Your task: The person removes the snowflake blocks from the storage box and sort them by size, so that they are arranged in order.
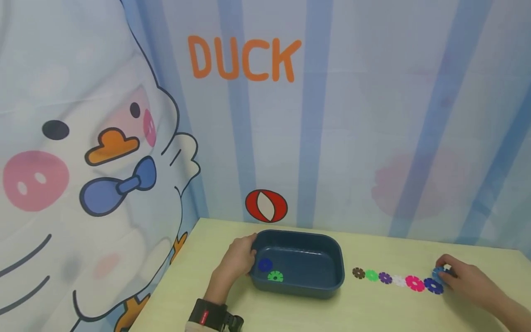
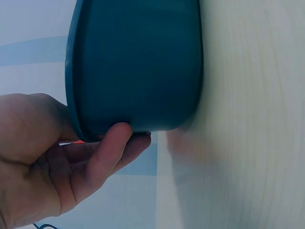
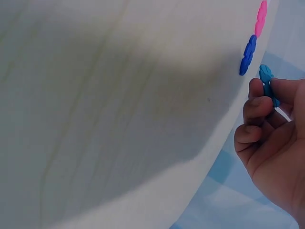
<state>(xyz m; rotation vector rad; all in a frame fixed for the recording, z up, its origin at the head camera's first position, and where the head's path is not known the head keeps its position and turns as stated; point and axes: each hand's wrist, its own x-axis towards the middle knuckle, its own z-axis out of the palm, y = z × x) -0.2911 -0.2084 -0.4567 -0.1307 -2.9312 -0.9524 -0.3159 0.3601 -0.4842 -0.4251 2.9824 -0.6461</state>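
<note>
My right hand [image 1: 470,281] pinches a light blue notched plastic disc [image 3: 266,76] between thumb and fingers, just off the end of a row. That row runs across the table: a brown disc [image 1: 358,273], a green disc [image 1: 372,275], a purple disc [image 1: 385,278], a white disc [image 1: 399,281], a pink disc [image 1: 415,283] and a dark blue disc [image 1: 433,286]. My left hand [image 1: 239,258] grips the left end of a dark blue plastic bin [image 2: 138,67]. Inside the bin lie a blue disc [image 1: 265,264] and a bright green disc [image 1: 275,276].
The pale wooden table [image 1: 315,316] meets a cloth backdrop [image 1: 348,138] at its back edge. Another cloth with a printed duck [image 1: 137,240] hangs at the left. A black strap [image 1: 207,313] is round my left wrist.
</note>
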